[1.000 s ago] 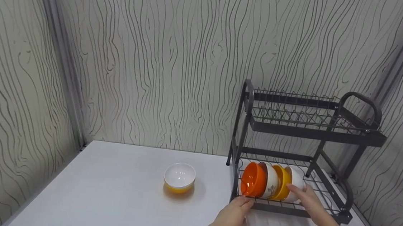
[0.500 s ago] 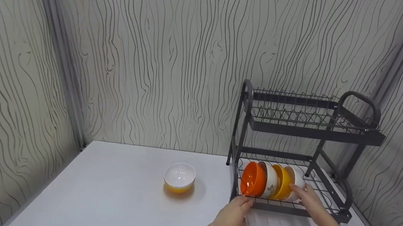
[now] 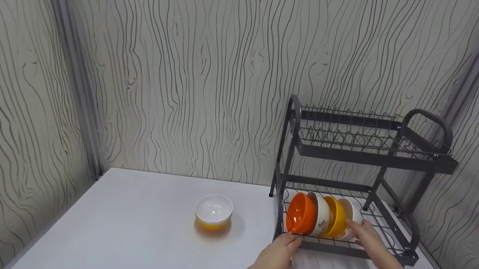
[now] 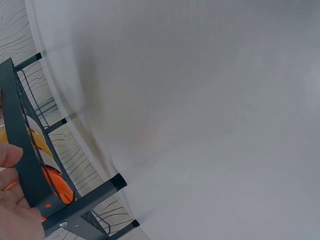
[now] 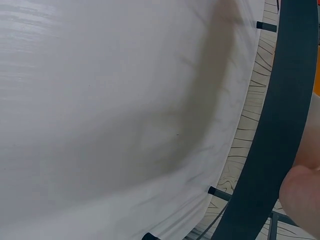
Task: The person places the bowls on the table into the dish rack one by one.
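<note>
A dark metal dish rack (image 3: pixel 374 158) with two tiers stands at the right of the table. On its lower tier an orange bowl (image 3: pixel 300 214), a white patterned bowl (image 3: pixel 322 218), a yellow bowl (image 3: pixel 335 219) and a white bowl (image 3: pixel 355 212) lean in a row on their sides. My right hand (image 3: pixel 371 243) pinches the white bowl at the row's right end, thumb at its front. My left hand (image 3: pixel 274 259) grips the rack's front rail (image 4: pixel 27 150) just below the orange bowl; part of its fingers is out of the left wrist view.
Another bowl (image 3: pixel 213 211), white inside and yellow outside, sits upright on the white table (image 3: pixel 142 229) to the left of the rack. Wood-grain patterned panels (image 3: pixel 210 76) enclose the table at the back and both sides.
The white bowl has turned slightly in my right hand, so more of its inside shows beside the yellow bowl. My right thumb has shifted a little to the right; the left hand keeps its place.
</note>
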`<state>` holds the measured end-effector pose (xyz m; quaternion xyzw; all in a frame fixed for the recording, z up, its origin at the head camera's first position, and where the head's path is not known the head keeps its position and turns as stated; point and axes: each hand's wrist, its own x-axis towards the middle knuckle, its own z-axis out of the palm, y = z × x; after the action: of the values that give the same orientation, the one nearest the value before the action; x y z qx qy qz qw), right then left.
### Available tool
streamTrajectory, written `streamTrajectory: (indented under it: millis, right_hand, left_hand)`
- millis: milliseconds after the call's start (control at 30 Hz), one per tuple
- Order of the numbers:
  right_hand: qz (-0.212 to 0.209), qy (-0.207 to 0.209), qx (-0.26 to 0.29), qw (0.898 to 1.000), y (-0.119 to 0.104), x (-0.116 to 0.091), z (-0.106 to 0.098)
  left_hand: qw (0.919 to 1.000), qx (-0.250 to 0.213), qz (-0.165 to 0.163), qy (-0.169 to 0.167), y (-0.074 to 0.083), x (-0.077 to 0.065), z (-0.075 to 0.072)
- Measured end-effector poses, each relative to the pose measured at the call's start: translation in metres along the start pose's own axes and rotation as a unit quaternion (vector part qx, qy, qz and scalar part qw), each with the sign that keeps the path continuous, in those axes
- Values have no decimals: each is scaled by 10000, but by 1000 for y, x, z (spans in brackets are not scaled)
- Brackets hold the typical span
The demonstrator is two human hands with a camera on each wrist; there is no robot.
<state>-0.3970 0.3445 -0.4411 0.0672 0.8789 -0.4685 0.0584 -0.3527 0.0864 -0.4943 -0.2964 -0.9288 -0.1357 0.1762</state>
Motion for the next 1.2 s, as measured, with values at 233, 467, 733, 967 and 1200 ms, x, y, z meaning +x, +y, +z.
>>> streamTrajectory:
  millis: [233, 467, 733, 967, 1200]
  right_hand:
    - [-89, 104, -231, 9996, 0, -5, 2]
    - [-23, 489, -415, 9979, -1, -8, 10]
    - [-247, 627, -752, 9949, 4, -13, 9]
    - [-605, 812, -1606, 9818, 19, -16, 3]
    - [-1076, 1340, -3007, 9381, 42, -17, 0]
  left_hand:
    - [10000, 16, 18, -27, 0, 0, -2]
    - [9998, -99, -16, -154, 0, 1, -1]
    - [9991, -160, -136, -359, 0, 3, -2]
    - [9992, -99, -167, -351, -1, 2, 0]
    - [9976, -237, -265, -587, -1, 2, 1]
